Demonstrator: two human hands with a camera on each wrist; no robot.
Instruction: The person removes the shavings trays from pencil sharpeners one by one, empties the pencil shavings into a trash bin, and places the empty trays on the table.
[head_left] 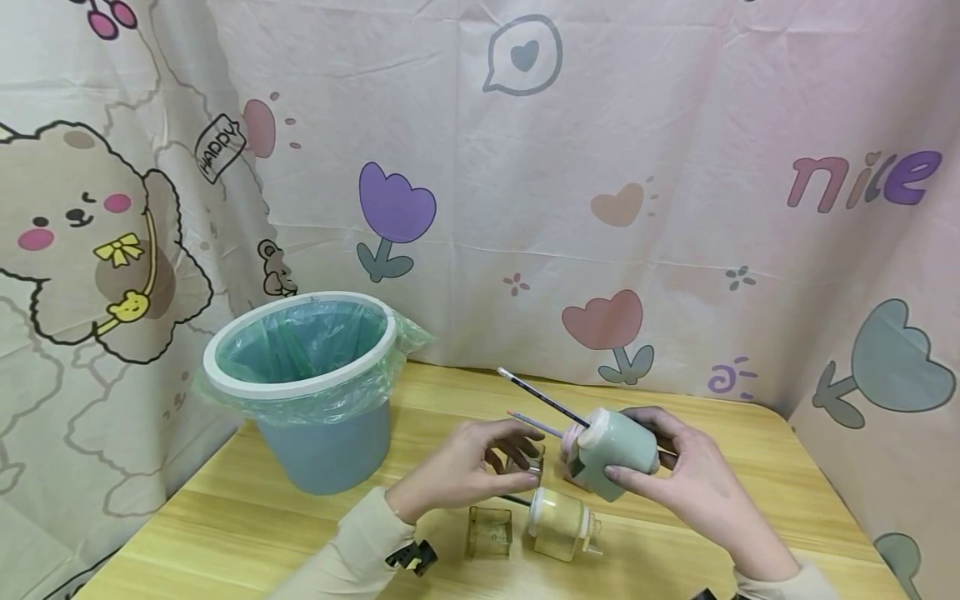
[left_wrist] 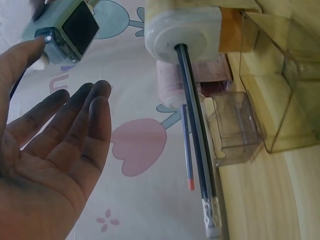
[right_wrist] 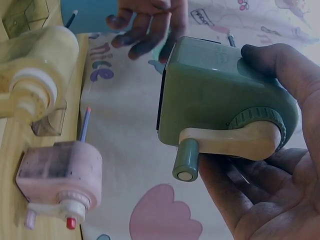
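Observation:
My right hand [head_left: 686, 471] grips a green crank pencil sharpener [head_left: 626, 446], tilted above the table, with a dark pencil [head_left: 543, 397] in its front. Its crank handle [right_wrist: 186, 160] shows in the right wrist view. My left hand [head_left: 480, 462] is empty, with spread fingers and darkened fingertips. In the left wrist view its thumb overlaps the green sharpener's end. A yellow sharpener [head_left: 558, 523] holding a dark pencil and a pink sharpener [right_wrist: 60, 172] holding a purple pencil [head_left: 536, 423] rest on the table. Between them and the left hand stands a clear pinkish box [left_wrist: 235, 127].
A clear yellowish box [head_left: 490, 533] stands left of the yellow sharpener. On the table's left side is a blue bin [head_left: 326, 450] with a white rim and green plastic liner. Printed curtains [head_left: 480, 208] hang behind the wooden table [head_left: 435, 400].

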